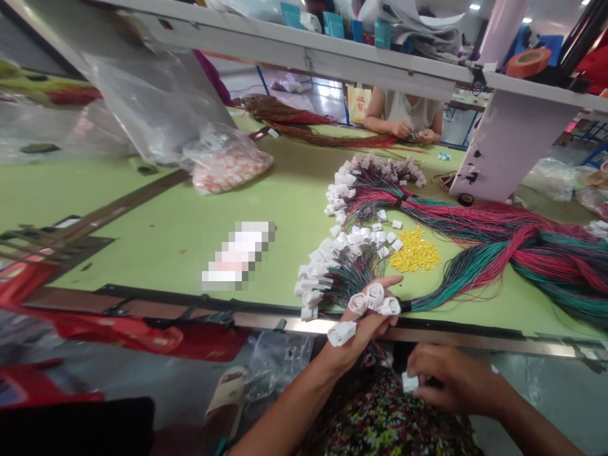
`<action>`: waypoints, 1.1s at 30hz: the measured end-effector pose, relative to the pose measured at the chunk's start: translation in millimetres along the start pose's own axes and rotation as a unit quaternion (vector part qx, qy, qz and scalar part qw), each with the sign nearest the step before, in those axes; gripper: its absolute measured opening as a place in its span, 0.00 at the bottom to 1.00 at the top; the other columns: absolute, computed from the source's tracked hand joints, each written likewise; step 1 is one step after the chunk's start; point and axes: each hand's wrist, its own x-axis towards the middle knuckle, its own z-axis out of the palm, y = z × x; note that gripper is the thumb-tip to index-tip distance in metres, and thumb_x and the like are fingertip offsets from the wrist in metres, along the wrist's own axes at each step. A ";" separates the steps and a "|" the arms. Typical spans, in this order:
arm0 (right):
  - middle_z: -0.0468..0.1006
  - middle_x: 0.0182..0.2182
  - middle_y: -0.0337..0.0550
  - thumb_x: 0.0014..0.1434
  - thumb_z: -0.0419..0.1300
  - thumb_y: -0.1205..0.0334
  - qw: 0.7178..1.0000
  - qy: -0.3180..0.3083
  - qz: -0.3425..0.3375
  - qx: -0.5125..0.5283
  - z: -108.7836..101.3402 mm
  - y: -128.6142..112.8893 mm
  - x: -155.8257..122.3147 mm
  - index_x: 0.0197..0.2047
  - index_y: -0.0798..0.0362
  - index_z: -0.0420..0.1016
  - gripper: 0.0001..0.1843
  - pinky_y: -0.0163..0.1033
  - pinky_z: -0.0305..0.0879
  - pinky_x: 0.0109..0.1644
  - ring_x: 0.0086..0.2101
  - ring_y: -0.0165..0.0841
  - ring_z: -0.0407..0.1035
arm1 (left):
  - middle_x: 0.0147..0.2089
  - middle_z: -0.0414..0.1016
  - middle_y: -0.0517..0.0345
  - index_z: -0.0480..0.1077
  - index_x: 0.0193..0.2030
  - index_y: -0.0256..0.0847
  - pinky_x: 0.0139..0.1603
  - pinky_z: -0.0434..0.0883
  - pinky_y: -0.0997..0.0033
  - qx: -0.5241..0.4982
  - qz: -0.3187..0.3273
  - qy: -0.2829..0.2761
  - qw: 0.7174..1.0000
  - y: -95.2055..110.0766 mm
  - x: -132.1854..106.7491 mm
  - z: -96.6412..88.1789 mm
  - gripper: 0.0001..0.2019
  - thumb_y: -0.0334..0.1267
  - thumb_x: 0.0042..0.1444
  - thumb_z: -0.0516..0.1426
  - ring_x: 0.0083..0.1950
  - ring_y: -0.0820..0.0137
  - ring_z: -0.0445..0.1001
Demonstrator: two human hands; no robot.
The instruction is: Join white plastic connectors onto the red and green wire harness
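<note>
My left hand (365, 326) reaches up to the table's front edge and is closed around a small bunch of wires ending in white plastic connectors (375, 299). One more white connector (341, 332) hangs below it. My right hand (444, 380) stays low over my lap, pinching a single white connector (409, 382) between its fingertips. Just beyond my left hand lies a fan of wired connectors (327, 266) joined to a long bundle of red and green wires (513, 253).
A heap of small yellow parts (415, 253) and loose white housings (387, 231) lie on the green table (166, 228). Another connector bunch (375, 174), a bag of parts (228, 161) and a white shelf post (503, 145) stand further back. Another person (408, 117) works opposite.
</note>
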 end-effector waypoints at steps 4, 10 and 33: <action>0.81 0.37 0.43 0.65 0.63 0.63 0.993 0.121 0.003 0.007 -14.6 -8.0 18.6 0.42 0.50 0.79 0.03 0.37 0.70 0.40 0.36 0.33 0.74 | 0.28 0.71 0.64 0.61 0.69 0.42 0.21 0.51 0.75 0.006 -0.038 -0.054 0.998 3.3 -0.1 2.6 0.35 0.39 0.54 0.63 0.21 0.78 0.54; 0.82 0.47 0.44 0.65 0.61 0.66 0.969 0.230 -0.053 0.075 -42.0 -23.0 70.2 0.52 0.43 0.78 0.14 0.46 0.72 0.48 0.48 0.38 0.75 | 0.26 0.72 0.61 0.75 0.55 0.43 0.20 0.57 0.75 0.046 -0.012 -0.082 0.996 8.8 -0.8 3.1 0.22 0.32 0.51 0.62 0.22 0.74 0.60; 0.77 0.44 0.44 0.61 0.67 0.59 0.932 0.304 -0.019 0.195 -24.0 6.8 65.4 0.51 0.46 0.78 0.14 0.40 0.71 0.45 0.41 0.34 0.72 | 0.29 0.81 0.58 0.76 0.31 0.39 0.31 0.76 0.73 -0.146 -0.086 0.163 0.972 8.2 9.0 12.2 0.16 0.37 0.37 0.76 0.28 0.72 0.77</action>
